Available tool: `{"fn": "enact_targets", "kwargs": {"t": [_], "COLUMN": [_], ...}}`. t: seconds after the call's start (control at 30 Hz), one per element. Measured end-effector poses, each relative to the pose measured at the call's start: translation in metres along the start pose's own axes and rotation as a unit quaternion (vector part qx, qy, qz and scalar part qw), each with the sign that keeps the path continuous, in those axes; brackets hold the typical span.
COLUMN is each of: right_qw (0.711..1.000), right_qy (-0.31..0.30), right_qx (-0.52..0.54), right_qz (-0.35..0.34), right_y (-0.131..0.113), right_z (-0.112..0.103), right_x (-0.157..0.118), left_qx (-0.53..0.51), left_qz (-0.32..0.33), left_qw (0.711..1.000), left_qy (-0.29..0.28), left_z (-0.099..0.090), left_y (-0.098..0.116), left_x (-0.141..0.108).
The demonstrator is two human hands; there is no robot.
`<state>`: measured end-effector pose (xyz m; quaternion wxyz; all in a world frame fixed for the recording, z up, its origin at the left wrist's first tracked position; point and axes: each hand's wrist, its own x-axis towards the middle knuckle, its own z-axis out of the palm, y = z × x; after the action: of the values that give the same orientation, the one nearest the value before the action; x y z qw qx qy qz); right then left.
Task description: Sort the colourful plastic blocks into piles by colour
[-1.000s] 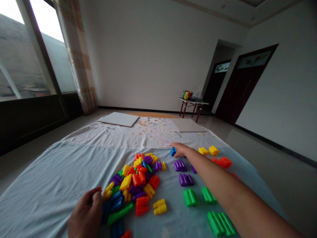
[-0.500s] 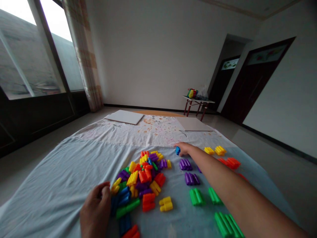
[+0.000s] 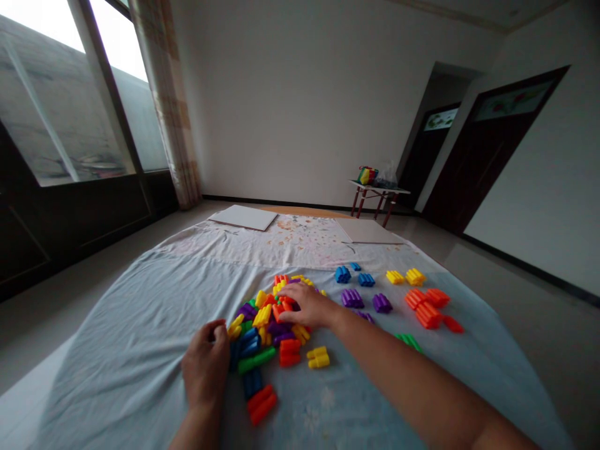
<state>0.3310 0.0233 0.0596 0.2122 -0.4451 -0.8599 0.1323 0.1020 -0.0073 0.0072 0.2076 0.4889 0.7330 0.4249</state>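
Observation:
My right hand (image 3: 307, 304) reaches over a mixed pile of plastic building blocks. Its thumb and fingers are apart, around an orange block (image 3: 281, 309) near the top of the pile; whether they touch it I cannot tell. My left hand (image 3: 205, 359) rests at the pile's left edge with its fingers curled closed, and what they hold, if anything, is hidden. Close to it lie a yellow block (image 3: 235, 327), a dark blue block (image 3: 250, 342) and a long green block (image 3: 257, 360). Separate from the pile is a yellow block (image 3: 319, 357) towards the front.
Sorted groups lie on the right: blue blocks (image 3: 342, 274), yellow blocks (image 3: 415, 277), purple blocks (image 3: 352, 299), orange-red blocks (image 3: 429, 315) and green blocks (image 3: 409, 341), partly behind my forearm. Two flat boards, one white (image 3: 244, 217) and one beige (image 3: 370, 231), lie at the cloth-covered table's far end.
My right hand has moved from the far right groups back to the pile. The blue block it held is let go among the blue ones. My left hand stays beside the pile.

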Motion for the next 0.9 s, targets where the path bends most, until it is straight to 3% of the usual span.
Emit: {"fn": "enact_targets", "kwargs": {"t": [0.13,0.4,0.47,0.67,0.8,0.9], "right_qw": [0.999,0.998,0.999,0.991,0.975,0.976], "right_qy": [-0.031,-0.06,-0.044,0.096,0.063,0.05], "right_qx": [-0.019,-0.006,-0.001,0.057,0.132,0.082], "right_qz": [0.034,0.022,0.022,0.075,0.166,0.194], "right_y": [-0.015,-0.015,-0.02,-0.039,-0.039,-0.035], "right_z": [0.019,0.014,0.011,-0.002,-0.001,0.002], "right_x": [-0.006,-0.057,-0.072,-0.1,-0.103,-0.103], "left_qx": [0.008,0.028,0.034,0.046,0.051,0.049], "left_qz": [0.012,0.038,0.04,0.048,0.046,0.045], "left_qw": [1.0,0.999,0.998,0.998,0.998,0.998], "left_qy": [-0.004,-0.018,-0.018,-0.016,-0.007,-0.003], "left_z": [0.001,0.002,0.002,0.001,0.001,0.001], "left_y": [0.0,0.0,-0.001,0.001,0.002,0.002], "left_x": [0.0,0.001,0.002,0.003,0.002,0.001]}}
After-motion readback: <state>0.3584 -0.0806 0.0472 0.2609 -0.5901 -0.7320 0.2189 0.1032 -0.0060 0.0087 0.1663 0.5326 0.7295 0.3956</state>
